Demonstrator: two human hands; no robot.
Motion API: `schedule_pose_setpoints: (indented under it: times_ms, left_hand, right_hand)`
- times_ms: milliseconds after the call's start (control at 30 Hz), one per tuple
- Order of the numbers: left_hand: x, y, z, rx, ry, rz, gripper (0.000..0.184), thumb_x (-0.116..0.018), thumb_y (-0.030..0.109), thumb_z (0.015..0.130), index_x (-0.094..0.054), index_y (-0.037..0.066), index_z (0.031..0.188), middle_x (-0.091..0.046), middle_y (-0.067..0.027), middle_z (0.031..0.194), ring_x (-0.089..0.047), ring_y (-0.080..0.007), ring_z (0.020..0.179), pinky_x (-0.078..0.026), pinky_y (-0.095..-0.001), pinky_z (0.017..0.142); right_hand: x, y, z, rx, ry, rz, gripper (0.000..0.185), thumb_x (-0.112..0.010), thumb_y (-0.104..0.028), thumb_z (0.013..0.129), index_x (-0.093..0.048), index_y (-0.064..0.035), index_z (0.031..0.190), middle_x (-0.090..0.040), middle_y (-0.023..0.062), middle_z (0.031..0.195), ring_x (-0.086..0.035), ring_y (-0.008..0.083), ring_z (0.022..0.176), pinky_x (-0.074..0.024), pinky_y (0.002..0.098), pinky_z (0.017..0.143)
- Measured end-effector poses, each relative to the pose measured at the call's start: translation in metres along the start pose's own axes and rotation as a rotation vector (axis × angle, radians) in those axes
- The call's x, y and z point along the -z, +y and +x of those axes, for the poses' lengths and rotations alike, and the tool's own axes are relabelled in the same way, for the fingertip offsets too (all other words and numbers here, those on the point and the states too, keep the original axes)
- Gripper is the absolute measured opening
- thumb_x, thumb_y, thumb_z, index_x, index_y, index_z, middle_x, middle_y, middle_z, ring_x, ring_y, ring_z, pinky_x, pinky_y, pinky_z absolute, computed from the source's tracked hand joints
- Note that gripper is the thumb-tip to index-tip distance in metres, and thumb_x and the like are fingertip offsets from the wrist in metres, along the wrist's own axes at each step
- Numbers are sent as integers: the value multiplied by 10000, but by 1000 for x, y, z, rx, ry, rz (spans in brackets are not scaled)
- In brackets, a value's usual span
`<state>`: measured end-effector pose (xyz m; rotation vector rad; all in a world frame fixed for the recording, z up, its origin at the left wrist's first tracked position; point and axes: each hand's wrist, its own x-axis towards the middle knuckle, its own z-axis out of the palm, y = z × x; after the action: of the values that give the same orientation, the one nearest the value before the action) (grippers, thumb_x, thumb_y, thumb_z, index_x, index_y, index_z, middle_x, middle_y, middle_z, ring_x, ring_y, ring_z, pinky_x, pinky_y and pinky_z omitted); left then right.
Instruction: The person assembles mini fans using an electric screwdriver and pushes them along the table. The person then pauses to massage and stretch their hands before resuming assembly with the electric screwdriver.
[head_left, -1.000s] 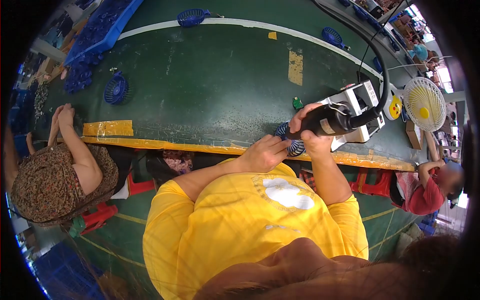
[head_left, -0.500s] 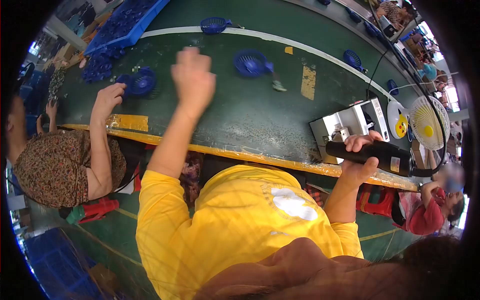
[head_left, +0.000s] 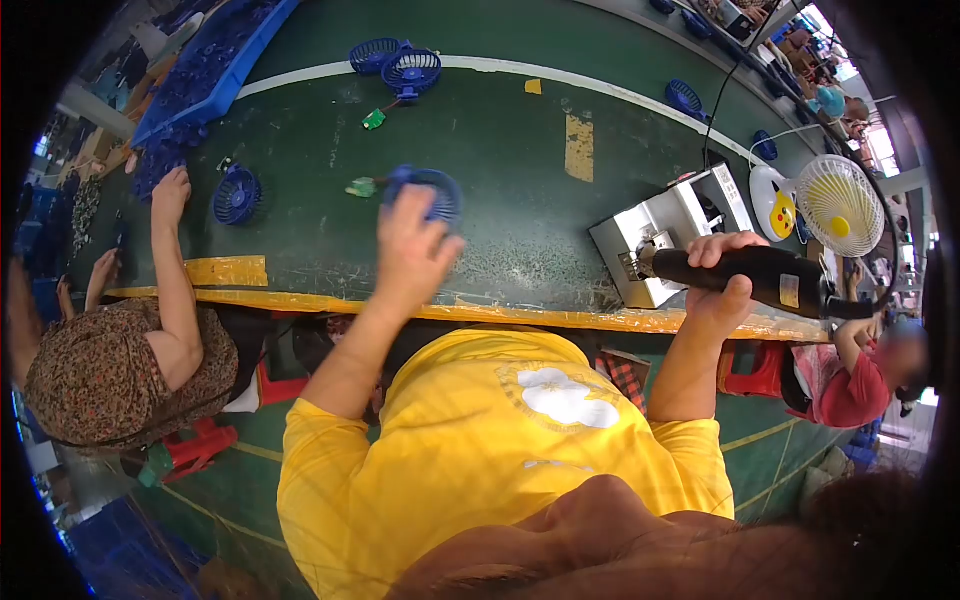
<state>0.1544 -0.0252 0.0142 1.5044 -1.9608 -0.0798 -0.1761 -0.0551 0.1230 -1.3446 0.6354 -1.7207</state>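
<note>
- Green worktop (head_left: 500,130), edged with yellow tape, is stretched across the view.
- Beyond the left hand (head_left: 412,250), at its 12 o'clock, a blue fan shell (head_left: 432,178) is partly covered by blurred fingers; whether that grip is wide or closed cannot be told.
- By the right hand (head_left: 715,302), a black driver (head_left: 775,280) is held in a wrapped grip, tip pointed to 9 o'clock at a white box (head_left: 680,215).
- Shells are probably best handled by the rim, tugging on the green board (head_left: 362,187) at 9 o'clock being avoided; the driver is best kept steady.
- Toward 10 o'clock, a blue tray (head_left: 228,95) is filled with blue parts (head_left: 215,50); more are heaped beside it.
</note>
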Motion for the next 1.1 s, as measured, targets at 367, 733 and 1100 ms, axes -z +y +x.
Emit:
schedule_pose_setpoints:
  times_ms: [367,733,1100]
  left_hand:
    - [-54,100,-10,-324,-246,-440,117,-656,85,731,-611,-16,693,-517,-185,1144,-448,-341,1193,-288,-584,1043]
    - [-49,101,-3,-306,-257,-459,128,-674,96,707,-621,-20,702,-525,-184,1145,-472,-324,1152,-296,-579,1040]
    - [-45,101,-4,-354,-213,-374,112,-648,83,679,-634,13,764,-542,-162,1128,-474,-319,1141,-353,-527,986]
  right_hand:
    - [-19,20,-26,-155,21,194,597,-749,-468,737,-474,-45,1056,-546,65,717,-548,188,639,-464,344,659]
    - [-40,44,-39,-296,-90,118,559,-790,-391,712,-471,-41,1008,-535,74,704,-540,192,646,-460,341,639]
    - [-19,34,-31,-255,-113,140,620,-788,-374,727,-482,10,1106,-570,67,737,-578,181,684,-500,318,646]
